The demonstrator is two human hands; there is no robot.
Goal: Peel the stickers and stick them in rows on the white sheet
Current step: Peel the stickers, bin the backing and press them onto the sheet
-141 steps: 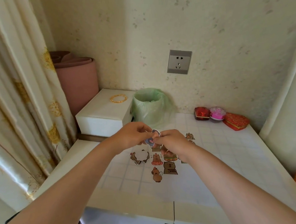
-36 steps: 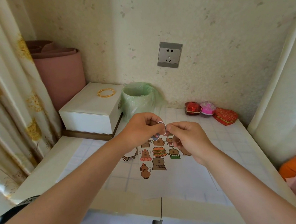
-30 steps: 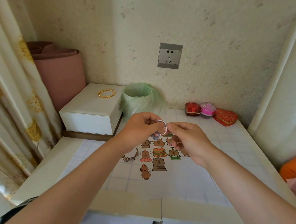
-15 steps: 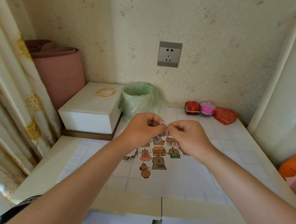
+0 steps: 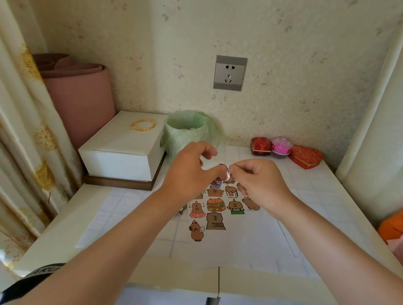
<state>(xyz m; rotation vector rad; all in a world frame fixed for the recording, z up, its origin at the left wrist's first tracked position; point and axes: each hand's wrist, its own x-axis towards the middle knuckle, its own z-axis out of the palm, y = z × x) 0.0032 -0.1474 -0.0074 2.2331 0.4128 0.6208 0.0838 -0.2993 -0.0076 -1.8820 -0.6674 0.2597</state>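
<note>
Left hand (image 5: pixel 189 173): pinched on the sticker (image 5: pixel 226 174).
Right hand (image 5: pixel 257 181): pinched on its other edge.
Sticker: held above the white sheet (image 5: pixel 249 240), design mostly hidden.
Stuck stickers (image 5: pixel 214 205): upper rows partly covered by hands.

Brown capybara stickers (image 5: pixel 214 211) on a white sheet (image 5: pixel 249 245); pale green bag (image 5: pixel 187 132); red heart tin (image 5: pixel 306 157).

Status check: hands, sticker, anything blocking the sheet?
Left hand and right hand both pinch one sticker, held above white sheet. Not stuck down yet. Nothing blocking the sheet.
</note>
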